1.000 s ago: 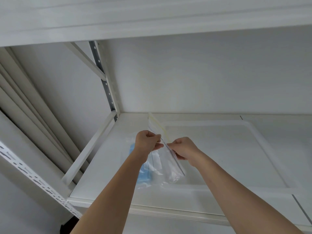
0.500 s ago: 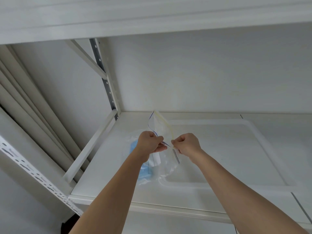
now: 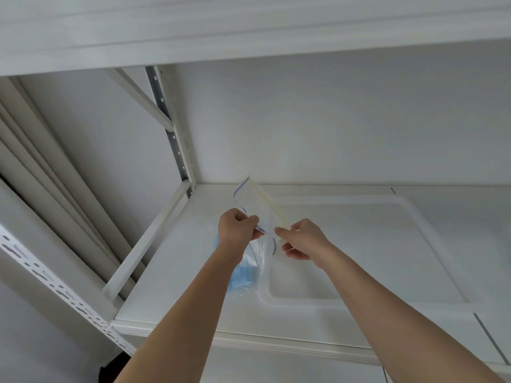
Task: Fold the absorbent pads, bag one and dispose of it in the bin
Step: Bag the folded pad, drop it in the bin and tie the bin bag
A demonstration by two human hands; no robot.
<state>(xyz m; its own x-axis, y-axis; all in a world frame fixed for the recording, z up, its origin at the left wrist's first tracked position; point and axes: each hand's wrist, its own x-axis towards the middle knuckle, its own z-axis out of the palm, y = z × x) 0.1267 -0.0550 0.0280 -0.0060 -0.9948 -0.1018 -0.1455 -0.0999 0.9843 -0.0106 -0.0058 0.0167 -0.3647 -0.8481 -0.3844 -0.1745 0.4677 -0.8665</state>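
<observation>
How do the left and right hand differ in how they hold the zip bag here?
The left hand pinches the clear zip bag on the lip with the blue line; the right hand pinches the pale yellowish lip. The left hand shows its back, fingers curled away; the right hand shows fingertips pointing left. Both grip the bag's mouth above the shelf.

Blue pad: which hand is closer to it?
Left. The left hand sits right above the blue pad; the right hand is off to the pad's right, across the clear bag both hands pinch.
</observation>
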